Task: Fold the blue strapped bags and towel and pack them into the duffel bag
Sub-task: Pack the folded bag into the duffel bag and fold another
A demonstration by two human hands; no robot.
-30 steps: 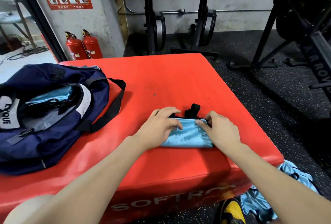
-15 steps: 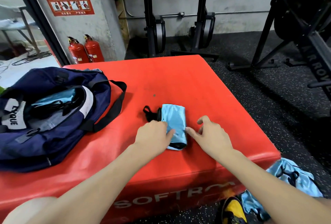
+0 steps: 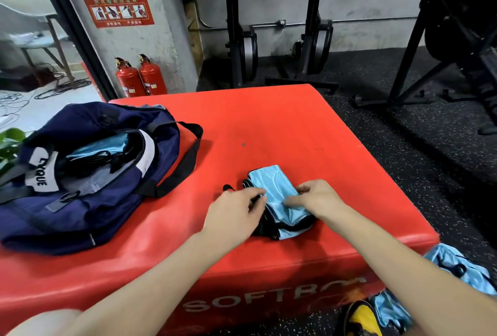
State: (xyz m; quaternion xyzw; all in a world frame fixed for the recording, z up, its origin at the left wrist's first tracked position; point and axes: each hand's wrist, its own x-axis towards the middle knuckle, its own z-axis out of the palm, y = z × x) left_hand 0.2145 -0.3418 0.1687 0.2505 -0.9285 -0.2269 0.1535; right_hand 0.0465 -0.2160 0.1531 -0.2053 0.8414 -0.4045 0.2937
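Both hands pinch a folded light-blue satin strapped bag (image 3: 279, 196) on the red padded "SOFTBOX" table (image 3: 282, 131): left hand (image 3: 236, 210), right hand (image 3: 316, 197). Navy "LYQUE" duffel bag (image 3: 88, 174) lies open, left.

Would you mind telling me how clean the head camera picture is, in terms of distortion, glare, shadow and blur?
Head view: wide-angle bending curves the red box edges and tilts the rack legs at right; soft sheen, no hard glare, on the folded blue bag; faint shadows under the left hand and right hand; the duffel bag is sharp, while the far left doorway looks smeared.
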